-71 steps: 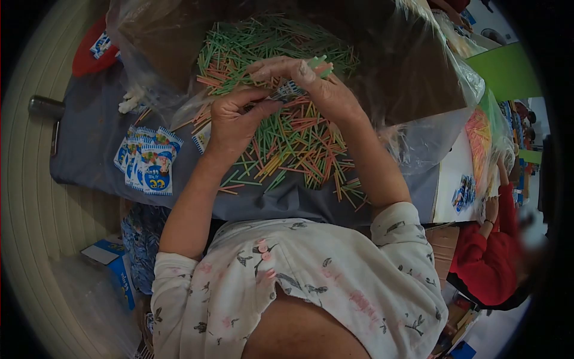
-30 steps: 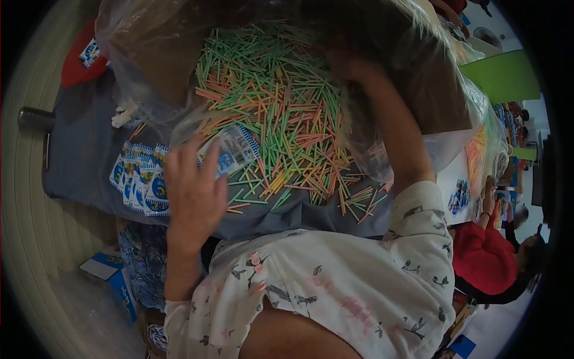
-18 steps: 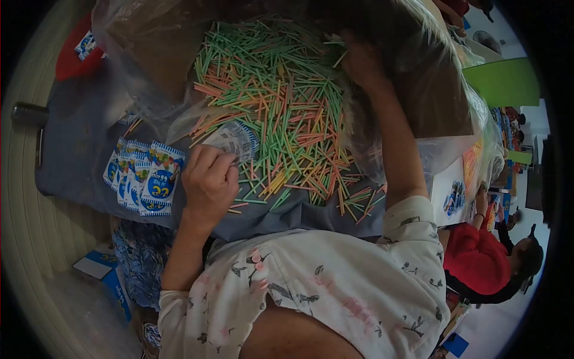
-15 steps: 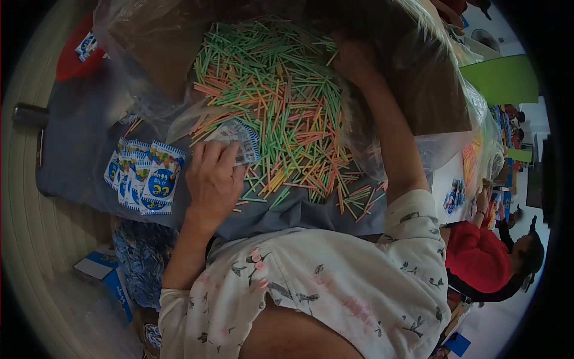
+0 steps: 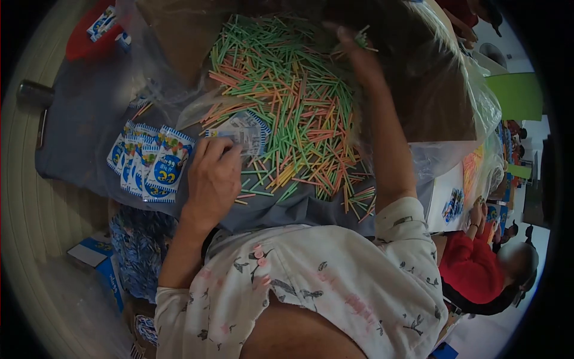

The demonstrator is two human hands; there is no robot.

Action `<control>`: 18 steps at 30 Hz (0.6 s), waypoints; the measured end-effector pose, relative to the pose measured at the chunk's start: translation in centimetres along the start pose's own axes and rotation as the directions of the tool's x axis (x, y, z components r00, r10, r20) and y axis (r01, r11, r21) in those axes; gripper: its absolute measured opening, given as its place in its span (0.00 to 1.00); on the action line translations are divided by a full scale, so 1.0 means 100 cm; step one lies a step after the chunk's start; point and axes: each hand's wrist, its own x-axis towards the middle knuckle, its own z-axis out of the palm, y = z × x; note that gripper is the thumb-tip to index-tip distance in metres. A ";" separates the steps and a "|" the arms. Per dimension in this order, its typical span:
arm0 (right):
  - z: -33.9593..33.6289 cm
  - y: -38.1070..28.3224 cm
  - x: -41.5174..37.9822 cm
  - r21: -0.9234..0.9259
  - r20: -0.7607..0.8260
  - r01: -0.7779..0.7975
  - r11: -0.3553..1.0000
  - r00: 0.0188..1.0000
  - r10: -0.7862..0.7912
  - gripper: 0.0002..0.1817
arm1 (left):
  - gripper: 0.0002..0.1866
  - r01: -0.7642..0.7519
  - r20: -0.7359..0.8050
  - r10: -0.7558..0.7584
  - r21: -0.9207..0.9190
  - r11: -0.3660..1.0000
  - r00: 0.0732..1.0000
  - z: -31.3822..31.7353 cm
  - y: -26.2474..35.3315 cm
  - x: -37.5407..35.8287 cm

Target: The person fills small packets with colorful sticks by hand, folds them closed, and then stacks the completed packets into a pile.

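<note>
My left hand (image 5: 215, 173) has its fingers curled and pinches the near edge of a small packet (image 5: 256, 133), its pale printed back up and its border striped blue. The packet rests at the left edge of a heap of thin coloured sticks (image 5: 293, 113), mostly green, with pink, orange and yellow ones. At the far right of the heap, my right hand (image 5: 362, 63) is raised inside a plastic-lined box, a small bunch of sticks (image 5: 362, 39) in its fingers. Motion and shadow blur its fingertips.
Several blue-and-white packets (image 5: 161, 164) overlap on the grey cloth (image 5: 84, 131) to the left. Clear plastic (image 5: 173, 102) lines the brown box (image 5: 436, 102) around the heap. A red container (image 5: 86, 45) stands far left. A person in red (image 5: 472, 269) sits at right.
My right hand has lifted from the heap's far right edge with a bunch of sticks. My left hand keeps the packet, which now lies flatter. The view has shifted slightly.
</note>
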 end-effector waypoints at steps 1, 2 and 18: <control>0.007 0.003 0.002 0.005 0.012 0.001 1.000 1.000 -0.002 0.36 | 0.09 0.014 0.000 -0.014 -0.045 0.999 1.000 0.001 -0.005 0.001; 0.013 0.008 0.004 0.082 -0.002 0.103 0.991 0.995 -0.103 0.33 | 0.09 0.022 0.000 -0.022 -0.093 0.995 1.000 0.001 -0.009 0.002; 0.032 0.029 0.012 0.379 -0.152 0.050 0.924 0.988 0.009 0.25 | 0.07 0.124 0.015 -0.123 -0.213 0.969 0.992 -0.014 -0.024 0.007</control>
